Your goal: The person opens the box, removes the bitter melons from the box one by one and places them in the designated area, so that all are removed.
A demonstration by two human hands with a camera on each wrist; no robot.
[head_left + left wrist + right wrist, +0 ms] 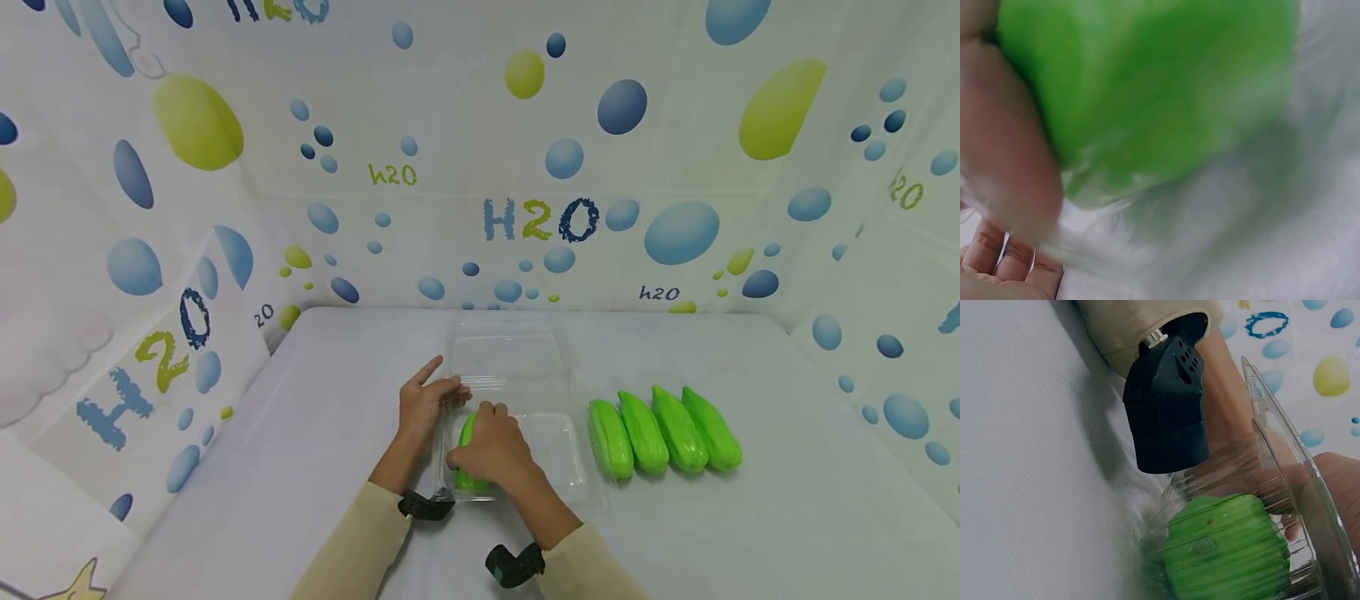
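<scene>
A clear plastic clamshell box (pixel 557 454) stands on the table with its lid (pixel 506 354) laid back behind it. My right hand (pixel 497 446) reaches into the left side of the box and grips a green ridged vegetable (pixel 467 482), thumb to the left and fingers over the top. The blunt end of this vegetable (pixel 1225 547) shows through the box wall in the right wrist view. My left hand (pixel 423 407) is at the box's left edge, thumb raised and fingers loosely extended by the hinge. In the left wrist view the vegetable (pixel 1160 81) is large and blurred behind plastic.
Several more green vegetables (pixel 678 433) lie side by side right of the box, stems pointing away. A white cloth covers the table (pixel 810 467). A printed curtain (pixel 480 125) closes off the back and sides. Dark camera bands (pixel 427 505) sit on both wrists.
</scene>
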